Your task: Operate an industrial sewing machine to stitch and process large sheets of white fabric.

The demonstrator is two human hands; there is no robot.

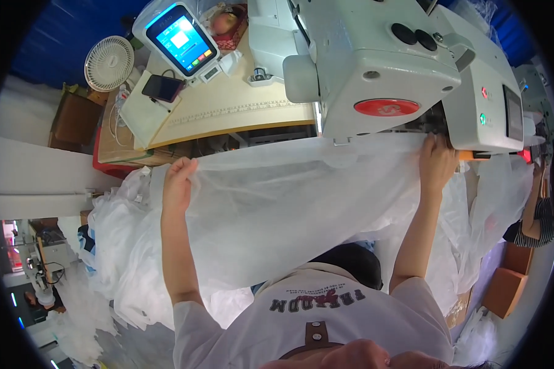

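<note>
A wide sheet of thin white fabric (289,209) is stretched between my two hands, below a large white sewing machine (387,67). My left hand (177,184) is closed on the sheet's upper left corner, thumb and fingers pinched together. At the right, my right hand (438,161) grips the same upper edge close under the machine head, its fingertips partly hidden there. The edge runs nearly straight between the hands and passes along the machine's front. Translucent folds hang from it toward my lap.
A tabletop with a ruler strip (240,111) holds a lit touchscreen (181,38), a phone (162,88) and a small fan (109,63). Piles of white fabric (126,246) lie at the left. A control box (483,92) stands right; another person (532,221) is beyond.
</note>
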